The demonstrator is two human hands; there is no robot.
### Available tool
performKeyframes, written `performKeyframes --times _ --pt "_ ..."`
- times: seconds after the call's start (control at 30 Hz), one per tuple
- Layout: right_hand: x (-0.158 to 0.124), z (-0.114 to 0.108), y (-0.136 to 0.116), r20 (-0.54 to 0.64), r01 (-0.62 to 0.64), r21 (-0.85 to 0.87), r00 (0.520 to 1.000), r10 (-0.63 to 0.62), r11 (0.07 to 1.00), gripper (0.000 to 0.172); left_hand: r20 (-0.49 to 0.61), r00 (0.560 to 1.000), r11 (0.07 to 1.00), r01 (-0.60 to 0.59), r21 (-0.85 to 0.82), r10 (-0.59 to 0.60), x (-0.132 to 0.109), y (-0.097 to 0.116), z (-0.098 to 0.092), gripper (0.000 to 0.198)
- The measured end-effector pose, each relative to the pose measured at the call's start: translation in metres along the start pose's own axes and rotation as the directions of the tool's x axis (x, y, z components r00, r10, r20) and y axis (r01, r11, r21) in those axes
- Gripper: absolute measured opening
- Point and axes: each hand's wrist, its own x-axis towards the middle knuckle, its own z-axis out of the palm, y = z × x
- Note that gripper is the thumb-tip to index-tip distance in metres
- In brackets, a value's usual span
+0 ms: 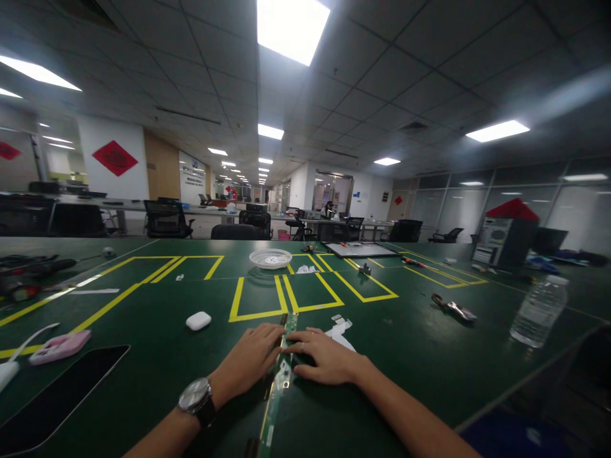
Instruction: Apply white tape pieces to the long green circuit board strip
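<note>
A long, narrow green circuit board strip [270, 413] runs away from me between my hands, its near end cut off by the bottom of the view. My left hand [252, 356], with a watch [195, 395] on its wrist, has its fingers curled onto the strip's left edge. From the other side my right hand [329, 357], wearing a ring, grips the right edge with bent fingertips; its thumb lies nearer me. Shiny clear film [285, 370] lies on the strip just below the fingers. White crumpled film [340, 331] is partly hidden behind my right hand.
On the green table are a white earbud case [198, 320], a dark phone [62, 397], a pink case [60, 347], a white basket [270, 259], a water bottle [539, 312], a metal tool [453, 309] and a screwdriver [413, 262]. Yellow tape marks rectangles.
</note>
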Motion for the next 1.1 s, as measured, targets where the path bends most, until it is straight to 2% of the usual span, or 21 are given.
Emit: performKeyframes --times 0.13,0.2,0.27,0.3,0.4,0.47,0.5,0.57,0.77,0.97,1.1 --pt "-0.001 0.001 -0.005 -0.04 0.093 0.015 0.995 -0.093 0.996 0.042 0.042 0.999 1.0 0.011 0.015 -0.011 -0.003 -0.002 0.007 0.029" --pt "-0.001 0.0 0.002 -0.114 0.012 -0.01 0.993 -0.013 1.0 0.036 0.029 1.0 1.0 0.006 0.029 -0.007 -0.004 -0.002 0.008 0.031" --pt "-0.002 -0.002 0.015 -0.219 -0.195 -0.063 0.96 0.177 0.979 0.032 0.024 1.0 0.999 -0.007 0.039 0.006 -0.005 -0.002 0.008 0.033" --pt "-0.004 -0.003 0.023 -0.272 -0.327 -0.089 0.917 0.293 0.941 0.032 0.034 0.999 0.999 -0.015 0.039 0.014 -0.005 -0.001 0.008 0.034" --pt "-0.011 -0.006 0.048 -0.36 -0.661 -0.151 0.73 0.581 0.735 0.035 0.106 0.994 0.999 -0.036 0.017 0.034 -0.007 0.0 0.006 0.037" --pt "-0.018 -0.007 0.061 -0.342 -0.757 -0.183 0.648 0.681 0.628 0.037 0.135 0.99 0.999 -0.039 0.005 0.038 -0.008 0.001 0.006 0.04" --pt "-0.02 -0.007 0.066 -0.322 -0.773 -0.194 0.631 0.705 0.604 0.038 0.139 0.99 0.999 -0.04 0.003 0.039 -0.008 0.001 0.006 0.041" --pt "-0.023 -0.006 0.069 -0.287 -0.766 -0.202 0.642 0.711 0.611 0.039 0.133 0.99 0.999 -0.038 0.008 0.037 -0.008 0.0 0.007 0.042" --pt "-0.016 -0.003 0.056 -0.251 -0.637 -0.127 0.762 0.596 0.76 0.029 0.092 0.996 1.0 -0.002 0.03 -0.001 -0.007 0.001 0.011 0.042" --pt "-0.007 0.002 0.037 -0.22 -0.397 -0.006 0.896 0.386 0.918 0.021 0.105 0.994 0.998 0.037 0.059 -0.043 -0.005 0.004 0.012 0.041" --pt "-0.003 0.006 0.022 -0.211 -0.241 0.057 0.946 0.248 0.969 0.011 0.097 0.994 0.998 0.04 0.054 -0.045 -0.005 0.004 0.013 0.04"
